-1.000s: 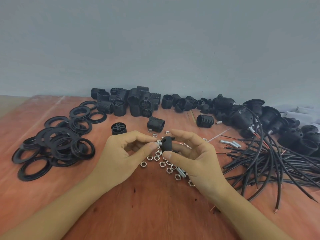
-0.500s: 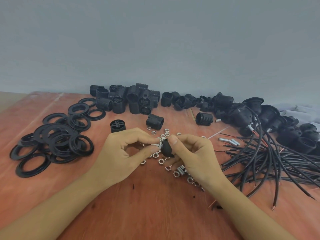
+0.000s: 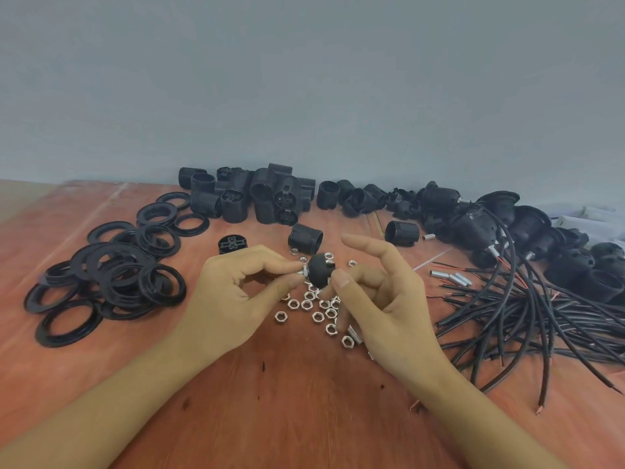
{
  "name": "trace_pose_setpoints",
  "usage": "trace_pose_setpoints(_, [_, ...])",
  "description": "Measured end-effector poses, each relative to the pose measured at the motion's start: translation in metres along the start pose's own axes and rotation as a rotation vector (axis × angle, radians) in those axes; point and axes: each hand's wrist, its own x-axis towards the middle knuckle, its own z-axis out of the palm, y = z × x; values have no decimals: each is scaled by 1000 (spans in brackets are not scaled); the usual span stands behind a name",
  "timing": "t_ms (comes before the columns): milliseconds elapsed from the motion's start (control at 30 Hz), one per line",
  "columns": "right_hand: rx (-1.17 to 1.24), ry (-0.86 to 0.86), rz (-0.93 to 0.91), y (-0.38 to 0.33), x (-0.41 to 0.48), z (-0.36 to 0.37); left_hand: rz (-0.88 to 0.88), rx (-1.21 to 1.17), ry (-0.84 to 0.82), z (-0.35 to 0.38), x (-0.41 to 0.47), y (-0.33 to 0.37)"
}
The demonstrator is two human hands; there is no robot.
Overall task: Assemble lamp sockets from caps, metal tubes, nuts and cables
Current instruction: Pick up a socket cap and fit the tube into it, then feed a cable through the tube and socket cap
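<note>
We hold a black cap (image 3: 319, 269) above the desk (image 3: 304, 407), its metal tube (image 3: 303, 271) pointing left.

Nearest us, our left hand (image 3: 233, 292) pinches the silvery metal tube between thumb and forefinger where it juts from the cap's left side. Our right hand (image 3: 389, 299) grips the cap with the thumb and curled lower fingers, forefinger lifted clear. Tube and cap share one axis, roughly level, running left to right. The cap is a smooth matte black dome, just above scattered hex nuts (image 3: 306, 304). Farther off lie black rings (image 3: 111, 275) on the left, cables (image 3: 541, 316) on the right and ribbed socket bodies (image 3: 257, 198) by the wall.
</note>
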Motion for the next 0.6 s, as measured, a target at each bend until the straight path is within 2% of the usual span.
trace_pose_setpoints(100, [55,44,-29,1,2,-1,42,-11,-61,-2,0,-2])
trace_pose_setpoints(233, [39,69,-54,1,4,-5,-8,-91,-127,1,-3,-3])
trace_pose_setpoints(400, [-128,-40,1,5,0,-7,-64,-232,-49,1,1,-2])
trace_pose_setpoints(500, [-116,-103,-109,6,-7,-4,-98,-228,-15,-3,3,-3])
trace_pose_setpoints(600, [-130,-118,-223,4,-6,-3,-102,-199,-52,-3,1,-3])
